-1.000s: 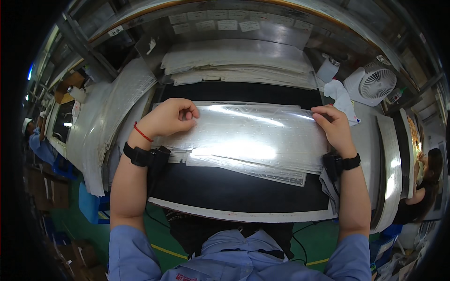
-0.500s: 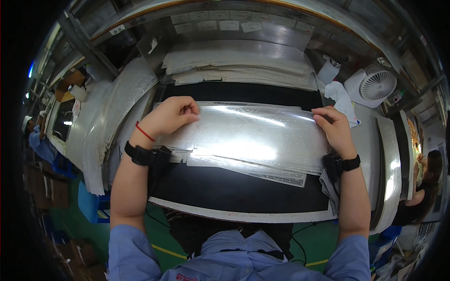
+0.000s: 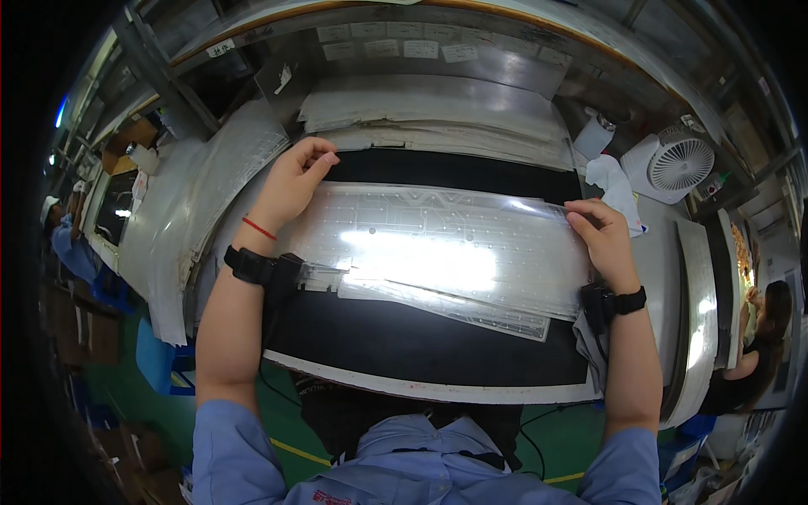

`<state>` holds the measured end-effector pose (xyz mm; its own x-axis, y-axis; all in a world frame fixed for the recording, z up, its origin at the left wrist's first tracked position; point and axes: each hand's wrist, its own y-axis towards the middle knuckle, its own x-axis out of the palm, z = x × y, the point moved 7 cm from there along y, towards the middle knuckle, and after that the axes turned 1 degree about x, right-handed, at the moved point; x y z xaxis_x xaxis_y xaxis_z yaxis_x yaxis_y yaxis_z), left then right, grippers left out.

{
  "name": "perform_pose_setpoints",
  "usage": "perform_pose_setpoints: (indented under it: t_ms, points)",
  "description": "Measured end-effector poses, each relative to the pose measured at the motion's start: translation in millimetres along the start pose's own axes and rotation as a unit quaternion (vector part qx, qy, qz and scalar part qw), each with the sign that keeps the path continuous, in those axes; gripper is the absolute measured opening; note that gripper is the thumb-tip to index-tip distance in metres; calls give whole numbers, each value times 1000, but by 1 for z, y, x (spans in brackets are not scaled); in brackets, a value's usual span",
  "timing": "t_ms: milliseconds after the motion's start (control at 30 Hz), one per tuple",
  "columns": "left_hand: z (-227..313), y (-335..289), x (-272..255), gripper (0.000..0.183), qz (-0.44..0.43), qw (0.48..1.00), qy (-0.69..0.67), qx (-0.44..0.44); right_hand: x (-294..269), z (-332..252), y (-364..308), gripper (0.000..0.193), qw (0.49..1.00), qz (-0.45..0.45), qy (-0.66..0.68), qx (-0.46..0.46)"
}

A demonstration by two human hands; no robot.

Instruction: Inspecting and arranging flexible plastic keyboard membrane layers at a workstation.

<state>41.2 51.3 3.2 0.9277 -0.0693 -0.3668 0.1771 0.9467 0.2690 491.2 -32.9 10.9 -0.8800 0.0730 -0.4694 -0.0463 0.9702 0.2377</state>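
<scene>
Honestly couldn't make out any wording. White rectangular paper labels (image 3: 421, 49) sat on the grey metal panel (image 3: 513, 80), top centre, writing way too tiny. A small white label (image 3: 220, 48) upper left had blurry dark characters, and the light-blue fabric shirt (image 3: 421, 463), bottom centre, had smudgy red lettering (image 3: 333, 497).

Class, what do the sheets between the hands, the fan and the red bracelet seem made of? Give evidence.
Sheets: probably clear, glossy plastic, since they throw back glare and look see-through.
Fan: likely smooth, hard white plastic, judging by its even surface and ribbed grille.
Red bracelet: perhaps matt cord, being thin and rope-like; the fibre cannot be told.
</scene>
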Motion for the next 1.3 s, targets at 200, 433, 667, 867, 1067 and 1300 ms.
perform_pose_setpoints:
  t_ms: [200, 433, 667, 867, 1067, 1300]
  points:
    - [-5, -1, 3, 18, -37, 998, -25, -34, 1, 1, 0, 15, 1000, 2, 20, 21]
    - [40, -15, 30, 19, -116, 975, 178, 59, 0, -1, -1, 15, 1000, 4, 5, 14]
    - [-6, -2, 5, 19, -20, 997, 57, -58, 0, 3, 1, 16, 1000, 0, 8, 12]
    - [-3, -4, 2, 28, -22, 968, -195, -160, -5, 12, 0, 19, 993, 46, 93, 50]
    - [-19, 0, -3, 26, -45, 978, -138, -150, -5, 15, 1, 23, 992, 38, 99, 74]
    - [-29, 3, -26, 31, 17, 964, -230, -130, 2, 11, 1, 60, 971, 29, 218, 93]
